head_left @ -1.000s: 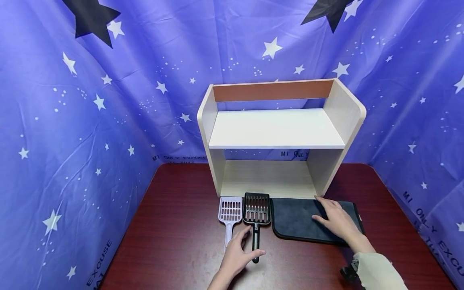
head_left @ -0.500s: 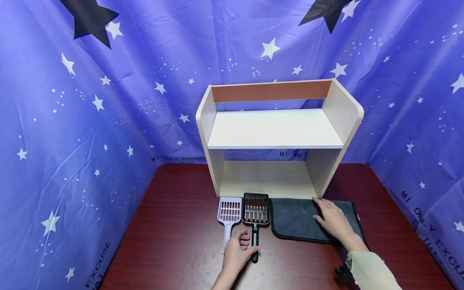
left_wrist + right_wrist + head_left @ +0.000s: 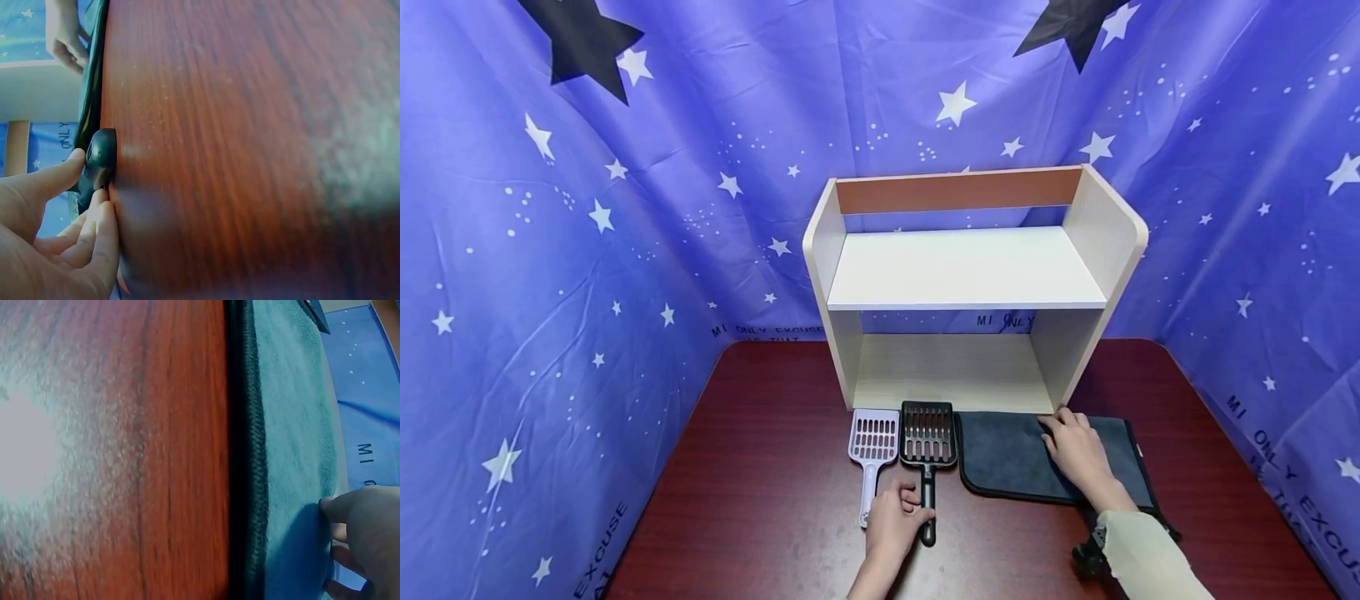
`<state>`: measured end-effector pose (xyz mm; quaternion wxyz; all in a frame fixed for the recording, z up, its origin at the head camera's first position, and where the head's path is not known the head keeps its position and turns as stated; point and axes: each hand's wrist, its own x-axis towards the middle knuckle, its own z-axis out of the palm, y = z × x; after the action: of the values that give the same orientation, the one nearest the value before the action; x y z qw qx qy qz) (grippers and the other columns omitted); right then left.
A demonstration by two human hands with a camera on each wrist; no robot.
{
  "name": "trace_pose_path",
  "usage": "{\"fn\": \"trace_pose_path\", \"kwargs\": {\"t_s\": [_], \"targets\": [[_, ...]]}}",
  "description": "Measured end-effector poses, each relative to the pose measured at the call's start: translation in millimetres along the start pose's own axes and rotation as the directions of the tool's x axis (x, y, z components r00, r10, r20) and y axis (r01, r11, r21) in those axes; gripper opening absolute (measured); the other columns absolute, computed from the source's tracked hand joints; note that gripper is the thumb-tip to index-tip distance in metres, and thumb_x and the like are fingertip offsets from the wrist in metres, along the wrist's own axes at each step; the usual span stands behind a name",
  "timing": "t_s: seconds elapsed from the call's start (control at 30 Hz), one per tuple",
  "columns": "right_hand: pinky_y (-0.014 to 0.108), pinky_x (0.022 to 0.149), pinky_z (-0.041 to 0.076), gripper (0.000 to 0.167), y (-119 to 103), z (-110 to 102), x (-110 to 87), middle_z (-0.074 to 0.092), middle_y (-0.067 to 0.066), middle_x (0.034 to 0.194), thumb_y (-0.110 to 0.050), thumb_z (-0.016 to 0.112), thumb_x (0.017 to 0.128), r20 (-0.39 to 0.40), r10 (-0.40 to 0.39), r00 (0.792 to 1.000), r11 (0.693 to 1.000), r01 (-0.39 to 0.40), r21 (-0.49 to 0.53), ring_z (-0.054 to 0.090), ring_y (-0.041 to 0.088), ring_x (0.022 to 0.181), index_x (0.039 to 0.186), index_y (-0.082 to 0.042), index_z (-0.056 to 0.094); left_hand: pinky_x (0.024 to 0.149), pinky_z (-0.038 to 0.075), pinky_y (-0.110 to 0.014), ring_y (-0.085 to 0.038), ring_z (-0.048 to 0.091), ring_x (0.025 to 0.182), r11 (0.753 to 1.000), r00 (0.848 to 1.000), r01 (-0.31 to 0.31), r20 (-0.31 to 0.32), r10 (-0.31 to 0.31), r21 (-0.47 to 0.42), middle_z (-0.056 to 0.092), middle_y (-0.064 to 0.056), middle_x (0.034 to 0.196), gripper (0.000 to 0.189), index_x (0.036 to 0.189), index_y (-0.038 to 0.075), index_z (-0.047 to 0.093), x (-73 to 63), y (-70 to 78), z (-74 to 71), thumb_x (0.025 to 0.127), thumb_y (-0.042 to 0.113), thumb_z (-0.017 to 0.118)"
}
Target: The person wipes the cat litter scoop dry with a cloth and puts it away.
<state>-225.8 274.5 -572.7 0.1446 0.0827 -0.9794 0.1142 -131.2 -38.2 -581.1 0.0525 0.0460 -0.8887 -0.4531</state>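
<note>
Left hand [image 3: 891, 525] on the black scoop [image 3: 928, 468], right hand [image 3: 1081, 457] on the mat [image 3: 1009, 458]

The black scoop lies on the table [image 3: 760, 467], its slotted head toward twelve o'clock at the front edge of the shelf [image 3: 966, 271], its handle running down to six. The left hand comes up from six o'clock; its thumb and fingers pinch that handle near the end, one on each side.

At nine o'clock from the black scoop, just beside it, lies the purple scoop [image 3: 870, 460], slotted head also toward twelve. Its handle end sits just beside the left hand.

At three o'clock from the black scoop lies the dark mat, in front of the shelf. The right hand reaches over it from five o'clock, out of a pale sleeve [image 3: 1146, 557]. Its fingers are drawn in, and thumb and fingers pinch the mat's far edge.

A purple-blue starry curtain [image 3: 775, 167] hangs at twelve o'clock, behind the shelf.
</note>
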Motion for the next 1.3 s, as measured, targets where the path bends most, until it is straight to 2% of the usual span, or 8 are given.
{"fn": "trace_pose_path", "kwargs": {"t_s": [0.23,0.4,0.53,0.73,0.93,1.1,1.2,1.3], "targets": [[0.060,0.082,0.048,0.019,-1,-4,4.8,0.063,0.016,0.109,-0.011,0.077,0.083,-0.009,0.008,1.000,1.000,-0.008,0.030,0.053,0.043,0.106,0.100,-0.007,0.071,0.057,0.044,-0.017,0.001,0.058,0.065,1.000,0.999,0.023,0.039,-0.022,-0.020,0.070,0.008,0.075,0.044,0.103,0.007,0.066,1.4,2.2,-3.5,0.066,0.012,0.089],[0.057,0.078,0.048,0.013,-1,-16,7.7,0.070,0.011,0.101,-0.012,0.080,0.081,-0.020,-0.011,1.000,0.997,0.013,0.082,0.057,0.038,0.101,0.088,-0.013,0.068,0.060,0.050,-0.019,-0.004,0.066,0.066,0.992,0.995,0.036,0.095,-0.025,-0.123,0.073,0.001,0.079,0.044,0.107,0.001,0.065,1.9,2.1,-9.6,0.069,0.008,0.087],[0.054,0.074,0.050,0.013,-3,-28,8.8,0.074,0.009,0.092,-0.012,0.080,0.081,0.005,-0.026,1.000,0.994,0.025,0.106,0.061,0.034,0.092,0.087,-0.015,0.069,0.057,0.051,-0.019,-0.006,0.068,0.067,0.972,0.986,0.077,0.159,-0.042,-0.224,0.073,-0.002,0.081,0.040,0.106,-0.003,0.067,1.6,2.1,-11.9,0.071,0.004,0.084],[0.048,0.076,0.053,0.009,-5,-40,9.2,0.075,0.004,0.094,-0.011,0.078,0.082,0.081,-0.072,0.994,0.984,0.057,0.172,0.064,0.028,0.089,0.091,-0.014,0.075,0.054,0.050,-0.017,-0.003,0.058,0.065,0.937,0.969,0.141,0.239,-0.064,-0.320,0.068,-0.003,0.082,0.029,0.102,-0.005,0.068,0.7,1.8,-13.1,0.075,-0.001,0.079],[0.034,0.076,0.052,0.006,-6,-55,9.0,0.072,-0.005,0.087,-0.015,0.078,0.083,0.111,-0.147,0.983,0.930,0.099,0.353,0.063,0.011,0.083,0.085,-0.018,0.074,0.065,0.045,-0.018,-0.005,0.057,0.071,0.934,0.976,0.113,0.215,-0.040,-0.340,0.070,-0.007,0.088,0.031,0.101,-0.002,0.066,-0.1,2.4,-17.9,0.072,-0.003,0.077],[0.023,0.072,0.047,0.004,-8,-73,6.4,0.071,-0.006,0.088,-0.018,0.077,0.085,0.105,-0.140,0.985,0.879,0.075,0.471,0.056,-0.003,0.081,0.087,-0.019,0.073,0.063,0.053,-0.022,-0.013,0.068,0.076,0.898,0.968,0.142,0.250,-0.037,-0.416,0.073,-0.016,0.097,0.035,0.107,-0.002,0.062,-0.3,7.1,-25.0,0.075,-0.006,0.074],[0.018,0.074,0.045,0.004,-10,-81,4.2,0.071,-0.005,0.088,-0.015,0.076,0.086,0.082,-0.156,0.984,0.833,0.087,0.547,0.056,-0.005,0.083,0.088,-0.018,0.073,0.056,0.055,-0.026,-0.017,0.071,0.076,0.868,0.959,0.176,0.278,-0.046,-0.463,0.073,-0.020,0.101,0.036,0.110,-0.001,0.059,-0.5,12.2,-31.3,0.077,-0.006,0.073],[0.013,0.075,0.043,0.008,-14,-85,1.5,0.070,-0.004,0.088,-0.012,0.076,0.086,0.028,-0.170,0.985,0.802,0.121,0.585,0.056,-0.007,0.085,0.089,-0.018,0.073,0.059,0.057,-0.026,-0.022,0.072,0.079,0.851,0.961,0.163,0.275,-0.022,-0.500,0.072,-0.024,0.103,0.037,0.111,-0.003,0.058,-0.3,16.2,-38.1,0.077,-0.008,0.072]]}}
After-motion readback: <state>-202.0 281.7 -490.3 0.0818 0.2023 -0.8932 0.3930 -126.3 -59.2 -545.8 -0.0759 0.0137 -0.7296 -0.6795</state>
